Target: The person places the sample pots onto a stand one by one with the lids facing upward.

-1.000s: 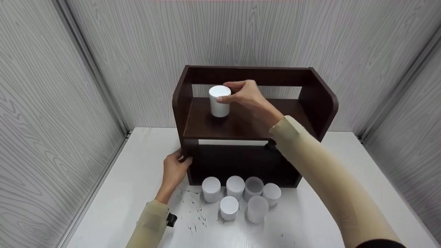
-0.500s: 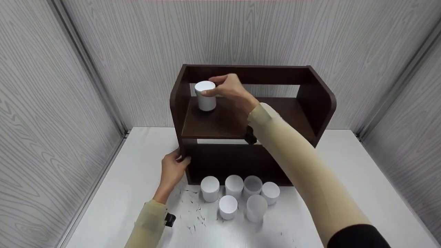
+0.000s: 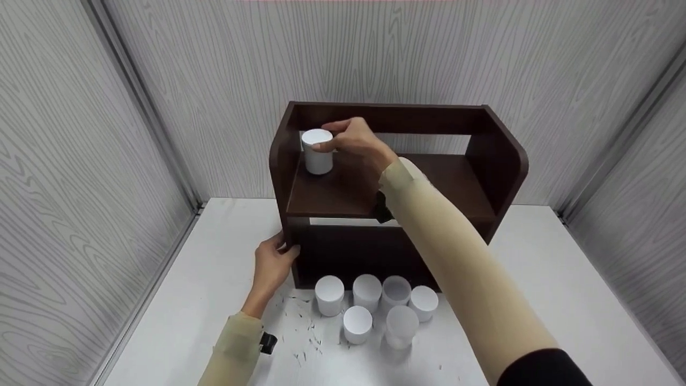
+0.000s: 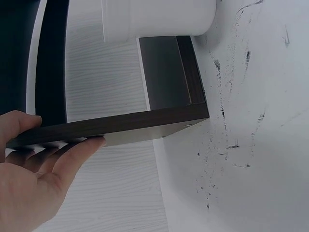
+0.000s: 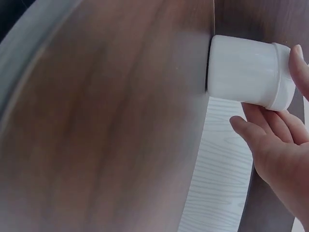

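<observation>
A dark brown two-tier shelf [image 3: 498, 155] stands on a white table [image 3: 203, 279]. A white jar [image 3: 317, 158] stands on the upper board in the back left corner, close to the side panel. My right hand [image 3: 353, 142] holds it at the lid, thumb and fingers on either side. In the right wrist view the jar [image 5: 241, 72] rests flat on the board with my right hand [image 5: 275, 145] beside it. My left hand [image 3: 270, 262] grips the lower front edge of the shelf's left panel. In the left wrist view the thumb and fingers of the left hand [image 4: 34, 183] pinch the panel [image 4: 145, 125].
Several white and frosted jars [image 3: 370, 305] stand in a cluster on the table in front of the shelf; one [image 4: 159, 17] shows in the left wrist view. Small dark specks [image 3: 305, 332] lie on the table. Grey wood-grain walls [image 3: 80, 161] close in the back and both sides.
My right hand carried the jar left and back along the upper board into the corner, where it now stands. The left hand stayed on the side panel.
</observation>
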Demonstrator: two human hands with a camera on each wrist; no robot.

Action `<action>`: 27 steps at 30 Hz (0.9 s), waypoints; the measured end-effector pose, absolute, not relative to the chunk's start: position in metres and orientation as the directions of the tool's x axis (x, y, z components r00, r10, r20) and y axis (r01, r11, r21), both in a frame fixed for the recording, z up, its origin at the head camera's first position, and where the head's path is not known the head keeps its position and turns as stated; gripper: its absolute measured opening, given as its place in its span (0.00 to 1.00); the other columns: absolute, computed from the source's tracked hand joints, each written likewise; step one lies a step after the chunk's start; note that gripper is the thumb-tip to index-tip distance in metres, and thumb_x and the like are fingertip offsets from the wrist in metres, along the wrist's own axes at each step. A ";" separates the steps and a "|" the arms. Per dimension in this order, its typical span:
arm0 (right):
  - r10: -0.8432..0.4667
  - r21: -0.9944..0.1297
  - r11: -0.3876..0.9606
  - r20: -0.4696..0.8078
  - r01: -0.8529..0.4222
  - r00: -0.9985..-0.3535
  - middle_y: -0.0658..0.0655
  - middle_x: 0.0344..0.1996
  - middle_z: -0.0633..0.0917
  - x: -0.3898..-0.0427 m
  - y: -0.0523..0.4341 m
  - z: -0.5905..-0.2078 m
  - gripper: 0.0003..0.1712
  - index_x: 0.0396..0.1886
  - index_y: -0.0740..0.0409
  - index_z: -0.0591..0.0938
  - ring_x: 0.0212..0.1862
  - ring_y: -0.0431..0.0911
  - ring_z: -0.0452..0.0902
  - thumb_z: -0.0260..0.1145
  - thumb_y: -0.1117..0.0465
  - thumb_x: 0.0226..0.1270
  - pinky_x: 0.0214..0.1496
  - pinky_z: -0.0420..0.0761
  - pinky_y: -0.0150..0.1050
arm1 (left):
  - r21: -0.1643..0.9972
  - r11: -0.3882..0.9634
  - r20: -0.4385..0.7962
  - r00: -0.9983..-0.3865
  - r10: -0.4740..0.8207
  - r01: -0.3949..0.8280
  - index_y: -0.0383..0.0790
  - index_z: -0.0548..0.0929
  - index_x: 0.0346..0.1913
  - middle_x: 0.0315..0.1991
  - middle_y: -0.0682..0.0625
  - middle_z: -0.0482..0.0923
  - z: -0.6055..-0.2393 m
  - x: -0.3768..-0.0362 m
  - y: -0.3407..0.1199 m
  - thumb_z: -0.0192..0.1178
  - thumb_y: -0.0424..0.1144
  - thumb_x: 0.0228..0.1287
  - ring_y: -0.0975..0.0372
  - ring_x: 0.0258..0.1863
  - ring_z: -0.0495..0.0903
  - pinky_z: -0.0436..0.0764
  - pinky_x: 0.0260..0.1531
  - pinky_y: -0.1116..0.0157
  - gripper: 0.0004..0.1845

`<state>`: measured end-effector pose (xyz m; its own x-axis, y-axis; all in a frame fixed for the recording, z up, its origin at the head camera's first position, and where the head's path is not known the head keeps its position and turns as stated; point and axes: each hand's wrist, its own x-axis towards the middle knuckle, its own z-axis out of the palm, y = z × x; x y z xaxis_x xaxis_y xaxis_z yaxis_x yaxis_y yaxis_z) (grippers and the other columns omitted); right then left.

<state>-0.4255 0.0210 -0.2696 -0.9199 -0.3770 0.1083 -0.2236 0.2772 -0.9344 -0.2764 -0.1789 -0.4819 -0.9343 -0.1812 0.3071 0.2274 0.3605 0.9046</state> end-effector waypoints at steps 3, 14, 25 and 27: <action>-0.376 -0.937 0.278 0.098 -0.213 -0.922 0.59 0.62 0.85 -0.427 0.024 -0.272 0.38 0.66 0.65 0.83 0.60 0.44 0.78 0.85 0.60 0.56 0.62 0.79 0.36 | 0.907 0.356 0.304 -0.936 -0.176 0.227 0.22 0.78 0.66 0.59 0.30 0.82 -0.482 -0.277 -0.175 0.63 0.28 0.66 0.40 0.58 0.83 0.85 0.53 0.52 0.26; -0.403 -0.961 0.196 0.103 -0.196 -0.909 0.65 0.67 0.80 -0.419 0.042 -0.265 0.44 0.73 0.69 0.75 0.65 0.49 0.79 0.83 0.66 0.58 0.61 0.82 0.39 | 0.909 0.345 0.299 -0.943 -0.143 0.236 0.22 0.76 0.68 0.61 0.30 0.81 -0.482 -0.282 -0.171 0.63 0.29 0.69 0.40 0.60 0.82 0.85 0.54 0.53 0.27; -0.324 -0.932 0.164 0.258 -0.323 -0.910 0.62 0.63 0.85 -0.356 0.085 -0.254 0.39 0.68 0.68 0.80 0.63 0.52 0.82 0.84 0.66 0.57 0.63 0.81 0.38 | 0.903 0.364 0.298 -0.944 -0.144 0.230 0.23 0.78 0.67 0.61 0.30 0.81 -0.478 -0.283 -0.176 0.64 0.29 0.68 0.40 0.59 0.83 0.85 0.53 0.53 0.26; -0.321 -0.938 0.113 0.278 -0.328 -0.905 0.62 0.60 0.86 -0.336 0.092 -0.256 0.36 0.66 0.68 0.81 0.61 0.53 0.84 0.83 0.68 0.57 0.61 0.83 0.40 | 0.901 0.367 0.299 -0.943 -0.143 0.230 0.23 0.77 0.67 0.61 0.30 0.81 -0.478 -0.282 -0.178 0.64 0.29 0.68 0.39 0.59 0.82 0.85 0.53 0.52 0.26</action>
<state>-0.3358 0.0923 -0.2562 -0.9053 -0.3209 0.2782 -0.3283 0.1131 -0.9378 -0.2821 -0.1779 -0.4783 -0.9435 -0.1432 0.2989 0.2298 0.3671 0.9013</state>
